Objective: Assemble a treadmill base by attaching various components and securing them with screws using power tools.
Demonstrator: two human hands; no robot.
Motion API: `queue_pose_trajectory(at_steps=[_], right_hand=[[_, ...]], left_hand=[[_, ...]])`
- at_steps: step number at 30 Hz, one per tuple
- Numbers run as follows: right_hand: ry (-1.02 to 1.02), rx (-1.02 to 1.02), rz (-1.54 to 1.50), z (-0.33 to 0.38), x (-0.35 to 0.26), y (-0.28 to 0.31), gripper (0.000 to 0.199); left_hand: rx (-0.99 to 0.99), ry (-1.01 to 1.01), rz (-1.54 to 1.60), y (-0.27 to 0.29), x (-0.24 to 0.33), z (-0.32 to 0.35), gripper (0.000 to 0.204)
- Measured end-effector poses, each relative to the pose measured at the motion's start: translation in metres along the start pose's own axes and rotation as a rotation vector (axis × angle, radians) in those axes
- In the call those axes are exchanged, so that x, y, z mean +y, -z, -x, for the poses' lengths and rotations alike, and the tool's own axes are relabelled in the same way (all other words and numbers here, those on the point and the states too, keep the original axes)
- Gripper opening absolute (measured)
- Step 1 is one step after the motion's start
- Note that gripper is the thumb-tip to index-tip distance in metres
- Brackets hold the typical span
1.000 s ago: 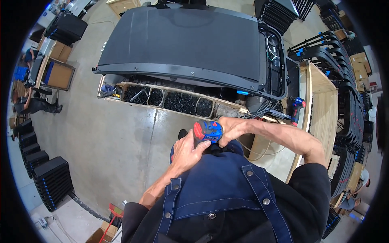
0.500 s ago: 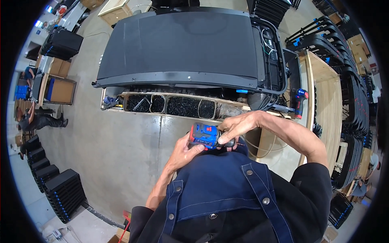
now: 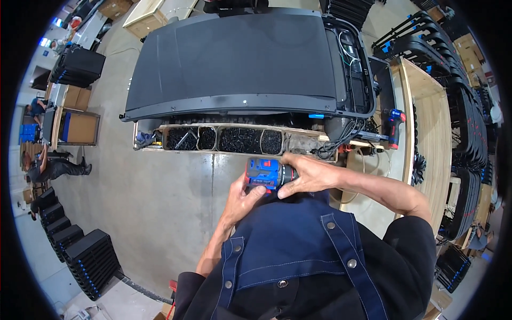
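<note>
A blue and black cordless drill [image 3: 262,170] with red accents is held in front of my apron, pointing right. My left hand [image 3: 239,201] is closed round its left end, thumb along the near side. My right hand [image 3: 314,175] is curled round the front collar, thumb on the near side and fingers on the far side. The tip of the drill is hidden by that hand. Beyond the drill stands a wooden trough [image 3: 288,128] with compartments of small black fasteners [image 3: 240,140].
A large dark panel unit [image 3: 229,64] lies beyond the trough, its right end showing cables. A second drill [image 3: 394,129] stands upright by a wooden crate [image 3: 429,114] at the right. Stacked black frames [image 3: 90,256] stand lower left. Other people [image 3: 56,166] work at the far left.
My right hand has shifted its grip on the drill's front end, which now hides the bit seen before. The drill has moved slightly left and away from my body.
</note>
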State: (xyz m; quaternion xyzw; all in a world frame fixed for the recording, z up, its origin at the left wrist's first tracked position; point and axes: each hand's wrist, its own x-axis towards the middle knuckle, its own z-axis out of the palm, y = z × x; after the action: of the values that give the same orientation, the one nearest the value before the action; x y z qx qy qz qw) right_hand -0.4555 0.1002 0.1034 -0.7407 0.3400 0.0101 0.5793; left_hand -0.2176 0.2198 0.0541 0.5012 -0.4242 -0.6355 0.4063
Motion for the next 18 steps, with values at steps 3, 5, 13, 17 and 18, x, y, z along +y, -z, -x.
queue_pose_trajectory(at_steps=[3,5,13,17,18], right_hand=[[-0.173,-0.469,-0.311,-0.008,-0.001,0.025,0.083],[-0.169,-0.522,-0.136,-0.01,-0.007,0.029,0.08],[0.105,0.192,0.305,0.0,-0.012,-0.015,0.062],[0.018,-0.139,-0.088,-0.008,-0.005,0.003,0.07],[-0.167,-0.243,-0.383,-0.005,-0.012,0.007,0.076]], left_hand=[[-0.043,0.022,0.028,0.005,-0.001,0.002,0.05],[-0.066,-0.017,0.031,0.002,-0.004,0.004,0.05],[0.092,-0.043,-0.028,-0.003,-0.011,0.001,0.051],[0.062,0.005,0.11,0.003,-0.011,0.006,0.05],[0.059,0.004,0.108,0.004,-0.012,0.006,0.05]])
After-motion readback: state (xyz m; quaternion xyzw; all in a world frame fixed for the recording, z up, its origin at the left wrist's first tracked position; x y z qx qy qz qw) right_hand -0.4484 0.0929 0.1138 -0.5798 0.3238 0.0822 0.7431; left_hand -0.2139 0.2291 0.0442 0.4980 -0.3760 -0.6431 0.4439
